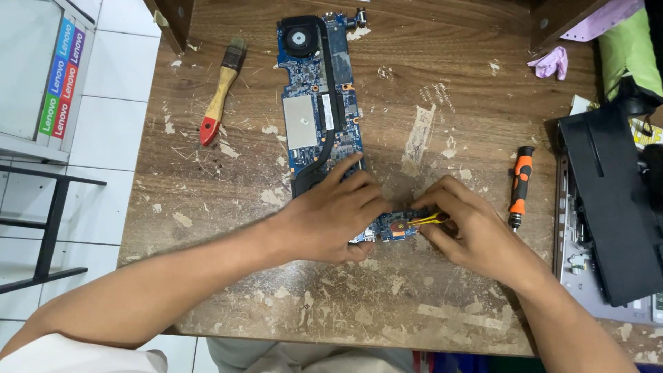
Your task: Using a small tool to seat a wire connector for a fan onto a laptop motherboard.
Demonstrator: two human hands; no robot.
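Observation:
A long blue laptop motherboard (319, 97) with a fan and black heat pipe lies on the worn wooden table (442, 103). My left hand (331, 217) presses flat on the board's near end, covering it. A small blue piece of board (395, 226) shows between my hands. My right hand (466, 224) pinches a thin yellow tool or cable (429, 220) at that piece's right edge; I cannot tell which it is.
A paintbrush (219, 93) with a red-tipped wooden handle lies at the left. An orange-and-black screwdriver (520, 186) rests at the right, beside an opened laptop chassis (608, 207). A pink cloth (552, 62) and green item sit at the far right corner.

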